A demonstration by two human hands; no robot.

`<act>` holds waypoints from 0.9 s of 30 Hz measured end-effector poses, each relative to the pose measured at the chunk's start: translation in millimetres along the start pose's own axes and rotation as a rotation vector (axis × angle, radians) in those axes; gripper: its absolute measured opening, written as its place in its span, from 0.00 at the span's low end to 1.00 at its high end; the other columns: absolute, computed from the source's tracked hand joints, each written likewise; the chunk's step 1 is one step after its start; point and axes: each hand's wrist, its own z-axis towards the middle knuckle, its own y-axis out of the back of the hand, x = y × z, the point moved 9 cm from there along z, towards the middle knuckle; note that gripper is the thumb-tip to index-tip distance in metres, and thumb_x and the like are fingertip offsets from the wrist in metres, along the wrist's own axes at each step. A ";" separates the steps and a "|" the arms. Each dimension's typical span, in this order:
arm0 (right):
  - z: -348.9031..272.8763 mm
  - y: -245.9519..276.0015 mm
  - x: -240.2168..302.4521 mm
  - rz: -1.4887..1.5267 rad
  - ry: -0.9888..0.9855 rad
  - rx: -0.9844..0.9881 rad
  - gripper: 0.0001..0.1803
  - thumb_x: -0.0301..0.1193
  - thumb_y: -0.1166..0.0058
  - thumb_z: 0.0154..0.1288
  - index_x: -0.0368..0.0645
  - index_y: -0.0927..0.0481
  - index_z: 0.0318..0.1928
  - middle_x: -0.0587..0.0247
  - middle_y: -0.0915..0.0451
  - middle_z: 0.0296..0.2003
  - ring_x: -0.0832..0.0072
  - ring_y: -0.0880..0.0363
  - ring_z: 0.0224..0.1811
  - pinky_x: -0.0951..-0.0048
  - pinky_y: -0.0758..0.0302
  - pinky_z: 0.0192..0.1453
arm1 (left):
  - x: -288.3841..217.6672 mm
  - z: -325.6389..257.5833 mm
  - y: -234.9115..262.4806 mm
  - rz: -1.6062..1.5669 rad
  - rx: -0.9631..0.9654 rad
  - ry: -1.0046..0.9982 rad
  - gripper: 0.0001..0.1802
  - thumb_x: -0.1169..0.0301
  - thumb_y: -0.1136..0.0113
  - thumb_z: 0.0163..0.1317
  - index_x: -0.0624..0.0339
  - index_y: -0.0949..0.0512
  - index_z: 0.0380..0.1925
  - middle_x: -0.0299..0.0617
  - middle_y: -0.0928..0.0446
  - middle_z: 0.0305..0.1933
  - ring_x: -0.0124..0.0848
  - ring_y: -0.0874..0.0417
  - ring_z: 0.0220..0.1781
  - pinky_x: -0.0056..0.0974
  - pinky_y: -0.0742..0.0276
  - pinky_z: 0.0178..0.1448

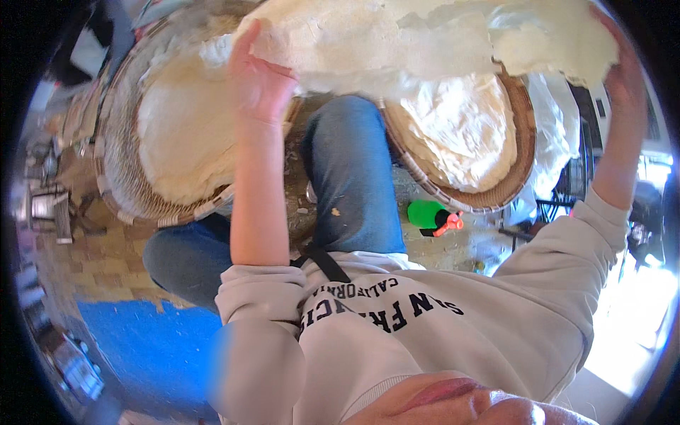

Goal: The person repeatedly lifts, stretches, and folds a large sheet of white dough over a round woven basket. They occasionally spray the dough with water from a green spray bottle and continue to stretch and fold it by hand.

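Observation:
A large, thin, cream-coloured flatbread-like sheet [439, 42] spans the top of the head view, its lower edge ragged and a little blurred. My left hand [263, 85] grips it at its left part, thumb raised and the other fingers mostly hidden by the sheet. At the far right, my right hand [626, 74] holds the other end with the arm stretched out. Under the sheet, a round woven basket [113, 180] on the left carries a pale layered pile [188, 134]. A second basket [523, 166] on the right holds a similar crumpled pile [460, 134].
My knees in jeans [354, 177] lie between and below the baskets. A green bottle with an orange spray head [426, 214] stands by the right basket. Clear plastic sheeting [554, 134] hangs beyond it. A blue patch [142, 347] covers floor at lower left, near a small stool [53, 209].

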 end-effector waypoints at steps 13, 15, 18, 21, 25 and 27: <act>108.3 170.1 -239.0 0.365 -0.251 0.196 0.17 0.32 0.44 0.65 0.35 0.22 0.51 0.53 0.19 0.49 0.65 0.20 0.51 0.63 0.20 0.55 | 140.1 135.4 -57.8 0.521 0.119 0.059 0.18 0.73 0.49 0.67 0.68 0.27 0.56 0.46 0.21 0.55 0.37 0.19 0.55 0.42 0.23 0.60; 98.6 217.6 -280.1 0.240 -0.443 0.119 0.19 0.37 0.43 0.66 0.37 0.21 0.51 0.57 0.18 0.46 0.69 0.20 0.52 0.68 0.22 0.56 | 173.6 123.5 -48.5 0.614 0.152 0.043 0.19 0.71 0.50 0.68 0.67 0.27 0.56 0.45 0.21 0.56 0.41 0.20 0.56 0.43 0.25 0.62; 60.8 264.1 -347.0 0.032 -0.539 0.092 0.22 0.34 0.39 0.64 0.34 0.25 0.54 0.58 0.19 0.45 0.71 0.19 0.48 0.72 0.21 0.51 | 239.8 93.0 5.6 0.651 -0.103 0.102 0.25 0.76 0.38 0.61 0.63 0.31 0.59 0.47 0.20 0.53 0.37 0.15 0.47 0.41 0.18 0.52; 0.0 295.6 -426.3 -0.171 -0.535 0.049 0.26 0.34 0.35 0.61 0.33 0.26 0.56 0.59 0.19 0.44 0.71 0.19 0.46 0.70 0.21 0.49 | 306.7 49.2 82.6 0.806 -0.380 0.334 0.29 0.79 0.36 0.58 0.69 0.35 0.59 0.51 0.20 0.49 0.37 0.15 0.45 0.41 0.18 0.51; -88.7 329.0 -553.6 -0.566 -0.671 -0.006 0.30 0.41 0.30 0.53 0.31 0.19 0.49 0.53 0.18 0.46 0.70 0.19 0.44 0.66 0.23 0.46 | 370.2 -11.9 166.9 0.967 -0.481 0.545 0.23 0.76 0.36 0.59 0.67 0.32 0.54 0.45 0.20 0.45 0.30 0.17 0.40 0.36 0.21 0.37; -132.4 330.1 -606.1 -0.449 -0.767 -0.001 0.37 0.36 0.27 0.50 0.30 0.26 0.57 0.56 0.18 0.44 0.69 0.17 0.43 0.70 0.21 0.49 | 391.6 -35.3 190.2 1.097 -0.384 0.713 0.23 0.75 0.37 0.59 0.68 0.32 0.53 0.43 0.20 0.42 0.31 0.17 0.37 0.36 0.23 0.34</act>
